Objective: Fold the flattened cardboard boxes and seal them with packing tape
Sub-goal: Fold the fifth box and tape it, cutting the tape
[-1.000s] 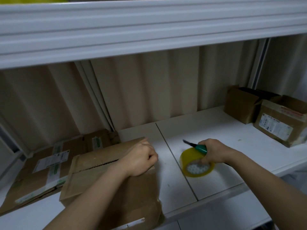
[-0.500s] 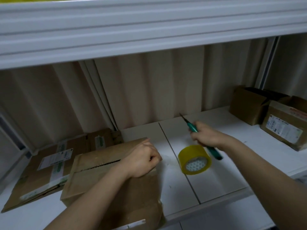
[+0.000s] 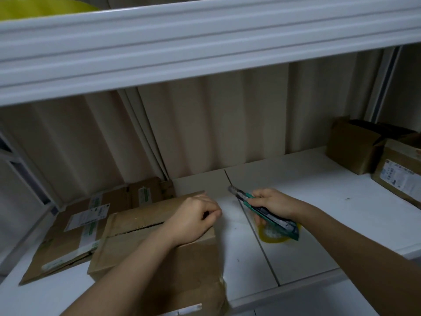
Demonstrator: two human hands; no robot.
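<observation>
A folded brown cardboard box stands on the white shelf at the lower left, with a gap showing between its closed top flaps. My left hand rests on the box's top right corner with its fingers curled in a fist. To its right, my right hand grips a green utility knife, blade end pointing back and left. The hand is low over a yellow roll of packing tape, which lies on the shelf partly hidden under hand and knife.
Flattened cardboard boxes with labels lie behind and left of the folded box. Two more boxes stand at the far right: an open one and a labelled one. A white upper shelf overhangs, with a yellow object on it.
My right hand, which had lifted off the tape roll with the knife, has come back down onto it. My left hand has stayed on the box corner.
</observation>
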